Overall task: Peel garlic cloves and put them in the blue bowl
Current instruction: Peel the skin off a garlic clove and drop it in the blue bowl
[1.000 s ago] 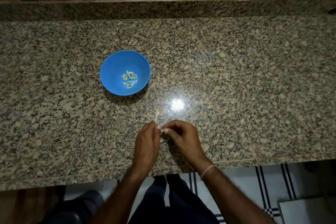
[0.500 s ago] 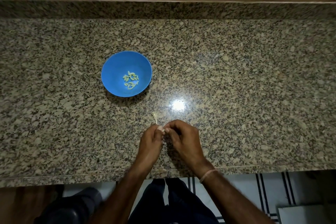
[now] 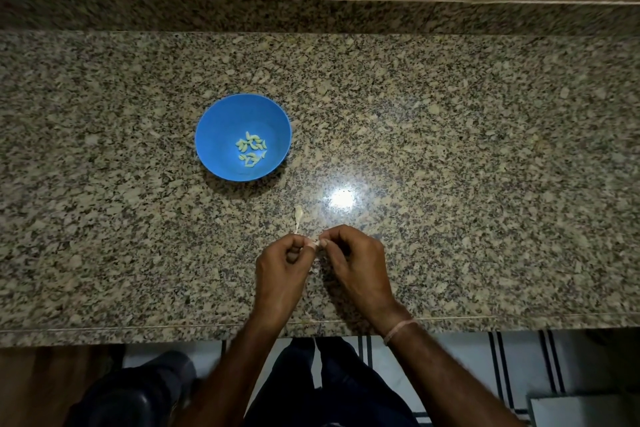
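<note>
Left hand (image 3: 280, 265): working at lower centre of the frame, fingers curling in, thumb and forefinger pinching the left end of the garlic clove (image 3: 313, 244).
Right hand (image 3: 353, 260): pinching the right end of the same clove, other fingers curling under; a thin band (image 3: 398, 329) is circling the wrist.
Garlic clove: sitting between both sets of fingertips, mostly hidden, just above the counter (image 3: 485, 149).
Skin strip (image 3: 298, 217): showing just above the hands; cannot tell whether it is touching the clove.
Blue bowl (image 3: 214, 135): standing upright left of centre, well apart from the hands, holding peeled cloves (image 3: 251, 149) at its bottom.
Edges: the counter's front edge is running under both wrists; the raised back ledge is crossing the top.
Open room: bare granite is stretching wide to the right and far left.
</note>
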{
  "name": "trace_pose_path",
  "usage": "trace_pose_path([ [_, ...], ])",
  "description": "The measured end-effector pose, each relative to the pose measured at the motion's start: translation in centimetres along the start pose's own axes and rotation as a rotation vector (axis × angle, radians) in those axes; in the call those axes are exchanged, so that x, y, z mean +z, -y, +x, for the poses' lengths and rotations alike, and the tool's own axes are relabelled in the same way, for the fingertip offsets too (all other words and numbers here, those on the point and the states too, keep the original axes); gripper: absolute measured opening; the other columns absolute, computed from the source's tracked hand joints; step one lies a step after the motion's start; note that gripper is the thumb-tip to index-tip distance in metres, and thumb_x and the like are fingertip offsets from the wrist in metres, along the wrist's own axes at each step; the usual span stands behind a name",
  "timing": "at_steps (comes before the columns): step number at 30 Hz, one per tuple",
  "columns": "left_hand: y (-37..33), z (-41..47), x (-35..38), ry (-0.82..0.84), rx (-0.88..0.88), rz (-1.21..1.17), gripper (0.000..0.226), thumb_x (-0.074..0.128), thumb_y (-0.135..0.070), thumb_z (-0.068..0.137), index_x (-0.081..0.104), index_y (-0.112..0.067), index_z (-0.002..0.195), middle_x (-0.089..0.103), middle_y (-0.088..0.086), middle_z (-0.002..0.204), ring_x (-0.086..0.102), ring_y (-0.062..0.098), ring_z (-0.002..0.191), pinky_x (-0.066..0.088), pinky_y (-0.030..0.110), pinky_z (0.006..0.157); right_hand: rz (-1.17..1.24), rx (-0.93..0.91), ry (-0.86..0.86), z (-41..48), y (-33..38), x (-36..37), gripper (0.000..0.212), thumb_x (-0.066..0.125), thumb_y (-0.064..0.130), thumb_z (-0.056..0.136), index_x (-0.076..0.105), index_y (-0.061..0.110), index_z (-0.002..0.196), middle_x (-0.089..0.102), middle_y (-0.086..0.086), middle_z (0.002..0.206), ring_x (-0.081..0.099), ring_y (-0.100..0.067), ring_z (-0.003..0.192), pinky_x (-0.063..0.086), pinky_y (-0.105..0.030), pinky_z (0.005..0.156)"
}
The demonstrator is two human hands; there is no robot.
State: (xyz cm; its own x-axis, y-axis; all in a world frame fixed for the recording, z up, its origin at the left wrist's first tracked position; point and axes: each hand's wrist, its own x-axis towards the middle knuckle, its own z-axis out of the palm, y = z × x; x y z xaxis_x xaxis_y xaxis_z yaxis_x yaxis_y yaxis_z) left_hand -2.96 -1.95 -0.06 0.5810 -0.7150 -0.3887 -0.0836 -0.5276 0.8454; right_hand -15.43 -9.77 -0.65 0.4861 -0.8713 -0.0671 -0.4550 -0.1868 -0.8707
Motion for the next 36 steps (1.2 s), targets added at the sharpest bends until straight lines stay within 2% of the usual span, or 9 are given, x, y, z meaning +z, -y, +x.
trace_pose_path([
  [7, 0.4, -0.2, 0.1, 0.078, -0.107, -0.201, 0.023, 0.065, -0.028, 0.100, 0.071, -0.018, 0.080, 0.057, -0.003, 0.064, 0.046, 0.014, 0.060, 0.038, 0.036, 0.060, 0.000, -0.037, 0.004, -0.4, 0.0, -0.1, 0.004, 0.072, 0.012, 0.096, 0.075, 0.014, 0.097, 0.073, 0.010, 0.087, 0.068, -0.003, 0.079, 0.054, -0.019, 0.069],
  [10, 0.3, -0.3, 0.2, 0.028, -0.097, -0.021, 0.033, 0.065, -0.029, 0.098, 0.061, -0.016, 0.067, 0.052, -0.004, 0.058, 0.043, 0.009, 0.055, 0.039, 0.030, 0.059, 0.092, 0.053, -0.014, -0.7, 0.2, -0.1, 0.006, 0.072, 0.013, 0.096, 0.077, 0.016, 0.097, 0.074, 0.013, 0.085, 0.070, -0.008, 0.079, 0.056, -0.023, 0.070],
  [13, -0.2, -0.8, 0.2, -0.076, -0.005, 0.214, 0.047, 0.060, -0.018, 0.100, 0.042, -0.022, 0.057, 0.036, -0.010, 0.053, 0.031, 0.007, 0.048, 0.027, 0.020, 0.048, 0.078, 0.079, -0.021, -0.9, -0.1, -0.1, 0.005, 0.072, 0.015, 0.097, 0.076, 0.017, 0.095, 0.073, 0.013, 0.085, 0.070, -0.008, 0.080, 0.059, -0.034, 0.072],
  [18, -0.1, -1.0, 0.3, -0.019, 0.097, 0.135, 0.003, 0.068, -0.021, 0.099, 0.068, -0.024, 0.100, 0.067, -0.013, 0.095, 0.063, -0.002, 0.084, 0.047, 0.009, 0.067, 0.036, 0.092, 0.033, -0.7, -0.5, -0.2, 0.008, 0.070, 0.022, 0.098, 0.075, 0.021, 0.093, 0.072, 0.012, 0.082, 0.069, -0.008, 0.077, 0.058, -0.039, 0.069],
  [23, 0.7, -1.0, 0.0, -0.042, 0.249, 0.345, 0.013, 0.067, -0.011, 0.096, 0.066, -0.023, 0.091, 0.061, -0.014, 0.085, 0.057, 0.000, 0.077, 0.040, 0.016, 0.062, 0.149, 0.218, 0.018, -0.4, 0.0, 0.0, 0.012, 0.073, 0.019, 0.095, 0.075, 0.020, 0.084, 0.072, 0.013, 0.076, 0.067, -0.002, 0.072, 0.049, -0.015, 0.065],
  [27, 1.0, -1.5, -0.5, -0.046, 0.265, 0.312, 0.023, 0.062, -0.012, 0.100, 0.064, -0.024, 0.120, 0.061, -0.014, 0.112, 0.058, -0.009, 0.098, 0.043, 0.006, 0.071, 0.199, 0.286, 0.038, -0.2, -0.2, -0.5, 0.018, 0.074, 0.024, 0.096, 0.072, 0.018, 0.079, 0.072, 0.006, 0.074, 0.068, -0.008, 0.072, 0.057, -0.026, 0.070],
  [29, 0.4, -1.6, -0.3, -0.046, 0.285, 0.258, 0.026, 0.063, -0.021, 0.101, 0.065, -0.027, 0.126, 0.063, -0.015, 0.116, 0.061, -0.005, 0.099, 0.050, 0.014, 0.074, 0.203, 0.305, 0.064, -0.3, -0.2, -0.5, 0.020, 0.074, 0.026, 0.096, 0.072, 0.018, 0.078, 0.071, 0.003, 0.071, 0.067, -0.012, 0.069, 0.056, -0.030, 0.068],
  [32, -0.2, -1.4, 0.1, -0.064, 0.330, 0.259, 0.013, 0.067, -0.020, 0.099, 0.073, -0.028, 0.107, 0.067, -0.018, 0.102, 0.064, 0.003, 0.091, 0.057, 0.034, 0.071, 0.236, 0.327, 0.103, -0.4, -0.5, -0.3, 0.022, 0.072, 0.032, 0.097, 0.075, 0.019, 0.079, 0.074, 0.000, 0.075, 0.070, -0.023, 0.075, 0.058, -0.040, 0.073],
  [36, -0.2, -1.2, 0.0, -0.075, 0.334, 0.258, 0.009, 0.068, -0.022, 0.098, 0.073, -0.029, 0.096, 0.068, -0.017, 0.095, 0.064, 0.007, 0.089, 0.056, 0.042, 0.068, 0.337, 0.414, 0.108, -0.3, 0.0, -0.4, 0.028, 0.071, 0.030, 0.098, 0.074, 0.012, 0.077, 0.072, -0.011, 0.073, 0.067, -0.023, 0.068, 0.056, -0.039, 0.071],
])
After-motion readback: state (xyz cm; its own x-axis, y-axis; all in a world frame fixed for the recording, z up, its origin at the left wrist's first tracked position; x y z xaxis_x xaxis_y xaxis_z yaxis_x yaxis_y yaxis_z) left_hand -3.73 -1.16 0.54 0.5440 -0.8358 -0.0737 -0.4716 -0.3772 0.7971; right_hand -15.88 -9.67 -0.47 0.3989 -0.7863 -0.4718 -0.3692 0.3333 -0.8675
